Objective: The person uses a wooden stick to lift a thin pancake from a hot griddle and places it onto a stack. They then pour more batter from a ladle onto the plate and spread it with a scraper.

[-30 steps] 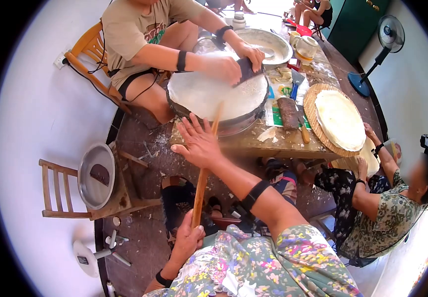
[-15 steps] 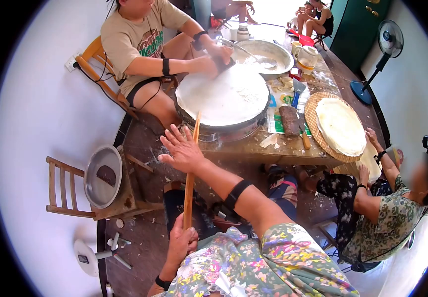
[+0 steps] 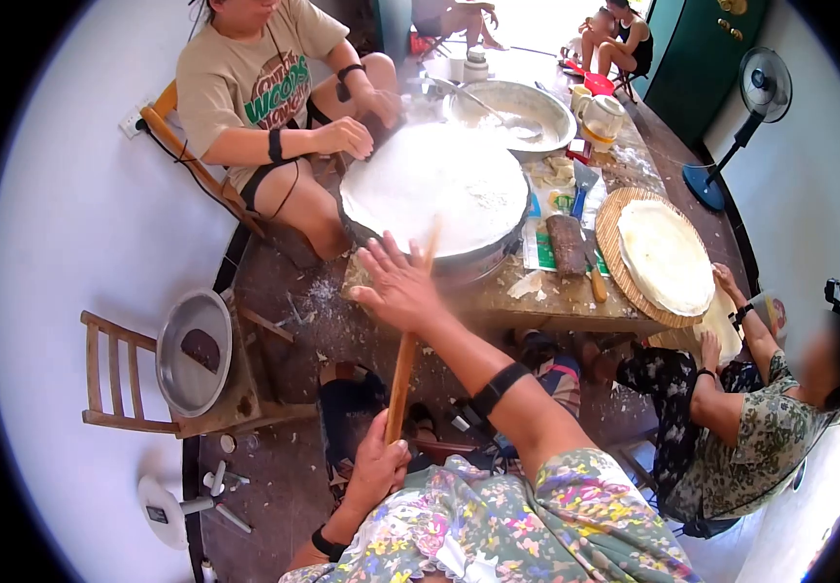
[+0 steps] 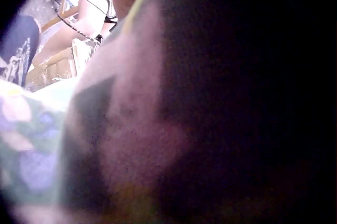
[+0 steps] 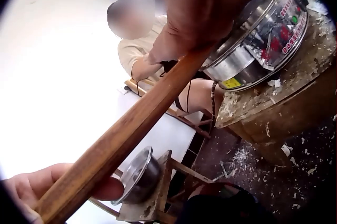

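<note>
On the table [image 3: 537, 311]: griddle [image 3: 486, 257] under a white layer [image 3: 430, 185], basin [image 3: 561, 115], woven tray [image 3: 610, 233]. Opposite: seated person [image 3: 265, 87]. Wooden stick [image 3: 402, 382] slanting from lap towards griddle, partly hidden by right hand [image 3: 401, 290], fingers outstretched. Left hand [image 3: 377, 462] gripping lower end. In right-wrist view only: yellow label [image 5: 231, 83], red markings [image 5: 275, 47].

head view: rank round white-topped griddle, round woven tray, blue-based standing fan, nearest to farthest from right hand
1. Round white-topped griddle: beyond the right hand.
2. Round woven tray: right of griddle.
3. Blue-based standing fan: far right.
</note>
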Demonstrator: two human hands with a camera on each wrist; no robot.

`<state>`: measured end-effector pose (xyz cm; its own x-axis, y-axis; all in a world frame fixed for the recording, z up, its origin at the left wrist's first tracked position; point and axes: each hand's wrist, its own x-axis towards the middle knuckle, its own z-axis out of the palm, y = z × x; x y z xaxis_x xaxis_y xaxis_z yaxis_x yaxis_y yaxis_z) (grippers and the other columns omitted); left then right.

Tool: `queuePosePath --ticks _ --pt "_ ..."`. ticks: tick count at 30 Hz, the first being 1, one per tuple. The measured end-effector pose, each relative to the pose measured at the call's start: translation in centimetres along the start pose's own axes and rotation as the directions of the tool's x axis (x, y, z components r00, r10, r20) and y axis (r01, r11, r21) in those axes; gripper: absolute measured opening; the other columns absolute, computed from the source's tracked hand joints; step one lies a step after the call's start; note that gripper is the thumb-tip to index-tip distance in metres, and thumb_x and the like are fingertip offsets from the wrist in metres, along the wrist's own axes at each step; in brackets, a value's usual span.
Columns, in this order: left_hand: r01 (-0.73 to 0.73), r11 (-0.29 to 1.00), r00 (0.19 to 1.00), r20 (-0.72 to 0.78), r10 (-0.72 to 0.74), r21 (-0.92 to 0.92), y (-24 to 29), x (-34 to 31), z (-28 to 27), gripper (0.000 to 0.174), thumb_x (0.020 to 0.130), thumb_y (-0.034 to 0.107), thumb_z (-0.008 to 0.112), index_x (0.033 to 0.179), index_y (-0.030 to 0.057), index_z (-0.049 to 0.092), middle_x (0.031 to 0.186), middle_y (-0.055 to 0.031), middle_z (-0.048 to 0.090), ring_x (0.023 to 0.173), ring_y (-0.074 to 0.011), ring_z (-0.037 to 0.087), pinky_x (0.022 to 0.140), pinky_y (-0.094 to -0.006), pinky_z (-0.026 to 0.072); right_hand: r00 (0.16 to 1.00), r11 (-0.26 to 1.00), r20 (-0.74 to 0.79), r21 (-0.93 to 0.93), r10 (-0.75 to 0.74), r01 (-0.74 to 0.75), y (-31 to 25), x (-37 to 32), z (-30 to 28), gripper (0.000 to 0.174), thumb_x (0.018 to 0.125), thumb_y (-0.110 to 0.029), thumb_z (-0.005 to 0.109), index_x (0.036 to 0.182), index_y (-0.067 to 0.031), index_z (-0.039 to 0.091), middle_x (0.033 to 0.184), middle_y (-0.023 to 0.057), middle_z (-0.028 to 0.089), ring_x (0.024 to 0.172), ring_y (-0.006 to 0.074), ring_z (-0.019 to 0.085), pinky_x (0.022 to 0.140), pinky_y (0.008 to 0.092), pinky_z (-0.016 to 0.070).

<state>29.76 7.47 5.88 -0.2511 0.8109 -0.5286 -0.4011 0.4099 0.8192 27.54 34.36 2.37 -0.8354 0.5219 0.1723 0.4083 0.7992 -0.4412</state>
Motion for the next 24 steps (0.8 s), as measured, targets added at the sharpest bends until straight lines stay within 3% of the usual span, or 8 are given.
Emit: queuePosePath --ticks 5,11,14,17,18,19,21,24 --pt "0.013 0.994 0.999 -0.049 -0.018 -0.105 0.8 -0.6 -0.7 0.055 0.093 0.004 0.044 0.146 0.0121 0.030 0.067 0.0001 0.042 0.043 -0.0051 0.033 0.038 -0.0219 0.0326 0.997 0.997 0.055 -0.040 -0.060 0.063 -1.9 1.9 1.6 0.080 0.094 -0.065 0.029 0.152 -0.0098 0.030 0.160 0.0111 0.023 0.151 0.0273 0.002 0.121 0.0493 -0.0033" --pt "0.022 0.953 1.000 0.022 -0.016 -0.302 -0.4 -1.8 -1.3 0.055 0.094 0.005 0.045 0.146 0.0156 0.028 0.066 0.0013 0.038 0.043 -0.0047 0.033 0.038 -0.0213 0.0317 0.988 0.989 0.070 -0.044 -0.139 0.143 -3.1 1.1 1.9 0.079 0.095 -0.065 0.028 0.151 -0.0101 0.032 0.159 0.0114 0.024 0.151 0.0271 0.003 0.120 0.0499 -0.0049" --pt "-0.019 0.959 0.999 -0.030 0.011 -0.283 -0.4 -3.1 -1.7 0.054 0.095 0.004 0.046 0.145 0.0151 0.032 0.065 0.0011 0.041 0.039 -0.0051 0.033 0.037 -0.0202 0.0323 0.976 0.976 0.035 -0.011 -0.216 0.217 -4.6 0.7 2.1 0.077 0.096 -0.064 0.029 0.150 -0.0097 0.034 0.159 0.0117 0.024 0.151 0.0273 0.003 0.120 0.0498 -0.0050" --pt "-0.180 0.961 0.958 -0.183 0.220 0.211 -2.5 -2.6 -3.4 0.059 0.092 0.001 0.048 0.148 0.0123 0.033 0.067 -0.0059 0.049 0.044 -0.0095 0.042 0.040 -0.0279 0.0392 0.960 0.960 -0.015 0.024 -0.280 0.281 -5.5 0.8 2.1 0.076 0.096 -0.064 0.029 0.149 -0.0093 0.036 0.159 0.0128 0.025 0.151 0.0281 0.005 0.120 0.0502 -0.0011" --pt "-0.341 0.803 0.865 -0.171 0.471 0.489 -2.8 -1.7 -4.1 0.059 0.091 0.002 0.050 0.147 0.0116 0.036 0.075 -0.0086 0.054 0.047 -0.0149 0.047 0.043 -0.0287 0.0419 0.957 0.957 -0.029 0.030 -0.288 0.289 -5.3 1.0 2.0 0.076 0.096 -0.063 0.028 0.149 -0.0089 0.037 0.158 0.0139 0.026 0.150 0.0289 0.005 0.120 0.0505 -0.0004" --pt "-0.428 0.546 0.730 -0.081 0.679 0.721 -2.6 -0.7 -4.6 0.058 0.091 0.002 0.053 0.147 0.0108 0.038 0.082 -0.0114 0.059 0.049 -0.0202 0.051 0.047 -0.0295 0.0446 0.955 0.955 -0.042 0.038 -0.293 0.295 -5.1 1.5 1.8 0.076 0.097 -0.063 0.028 0.148 -0.0085 0.038 0.158 0.0151 0.027 0.150 0.0297 0.006 0.120 0.0507 0.0003" --pt "-0.291 0.178 0.639 0.053 0.767 0.940 -1.3 -0.6 -4.6 0.062 0.087 0.003 0.059 0.146 0.0091 0.040 0.088 -0.0162 0.060 0.056 -0.0340 0.058 0.051 -0.0371 0.0497 0.955 0.957 -0.091 0.041 -0.282 0.287 -4.3 2.2 1.8 0.075 0.097 -0.062 0.029 0.146 -0.0068 0.040 0.156 0.0182 0.029 0.150 0.0314 0.009 0.119 0.0518 0.0049" --pt "0.040 -0.079 0.759 0.021 0.651 0.996 -0.8 -1.0 -4.7 0.065 0.084 0.003 0.061 0.145 0.0093 0.042 0.083 -0.0133 0.055 0.057 -0.0321 0.060 0.049 -0.0393 0.0492 0.954 0.961 -0.109 -0.046 -0.278 0.274 -2.5 1.7 3.4 0.075 0.097 -0.061 0.032 0.145 -0.0053 0.041 0.156 0.0185 0.029 0.149 0.0318 0.010 0.119 0.0522 0.0051"
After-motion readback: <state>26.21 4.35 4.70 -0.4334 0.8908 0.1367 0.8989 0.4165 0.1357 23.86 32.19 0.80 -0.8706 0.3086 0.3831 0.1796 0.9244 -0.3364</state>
